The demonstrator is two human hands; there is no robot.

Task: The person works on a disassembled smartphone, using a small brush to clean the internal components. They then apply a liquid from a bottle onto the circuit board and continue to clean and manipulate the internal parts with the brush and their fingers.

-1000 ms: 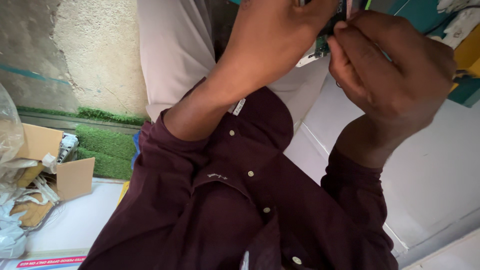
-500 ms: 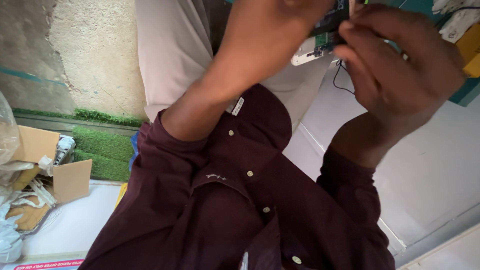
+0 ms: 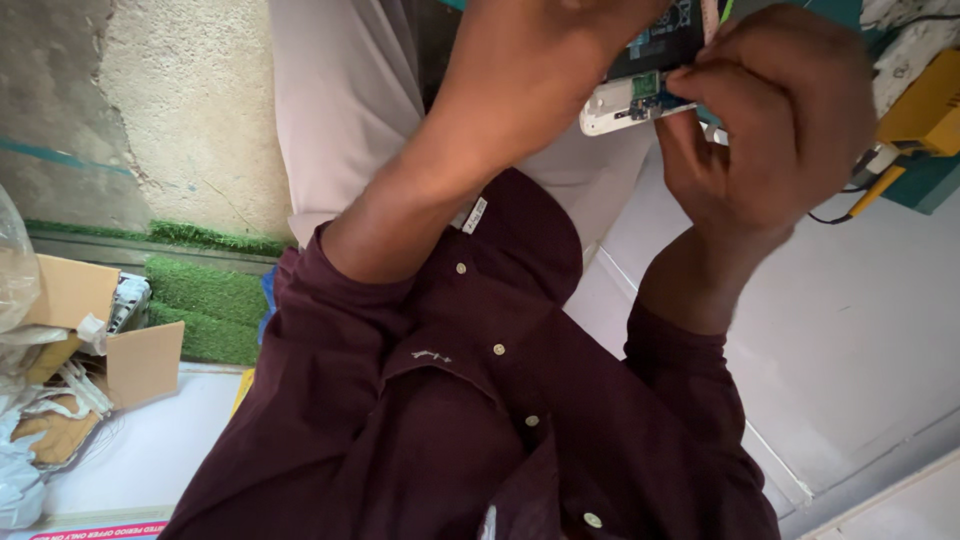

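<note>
Small white plastic device with exposed green circuit board (image 3: 640, 100) pinched between left hand (image 3: 540, 70) and right hand (image 3: 770, 130) fingers (image 3: 690, 85); both hands closed on it, long axis roughly horizontal.

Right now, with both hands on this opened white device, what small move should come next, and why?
Probably steady the white device with the left hand, since the right hand fingers pinch right at its exposed green circuit board.
</note>
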